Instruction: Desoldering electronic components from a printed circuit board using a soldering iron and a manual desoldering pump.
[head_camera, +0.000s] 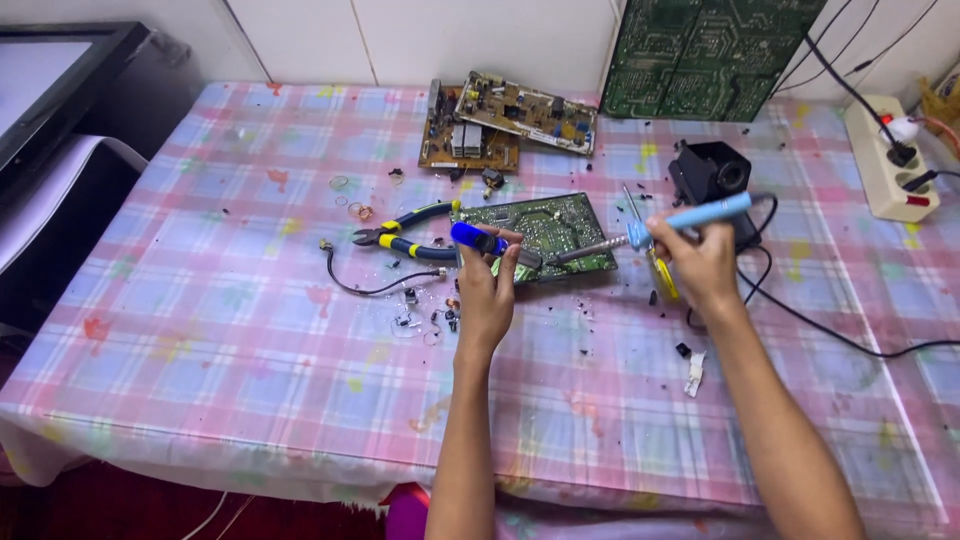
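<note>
The left hand (487, 290) grips a blue-handled tool (478, 238) over the green board (550, 228) at table centre; the right hand (700, 262), at three o'clock of it, is closed round a light-blue iron (690, 216) whose tip meets the board's near edge; this looks like desoldering mid-joint. The next move seems to call for a steady tip and a clean pull; pliers (405, 236) lie at nine o'clock, brown boards (505, 120) at twelve.

a table under a pink plaid cloth (200, 330) carries circuit boards (512, 118), pliers (405, 232), a power strip (888, 160).
</note>
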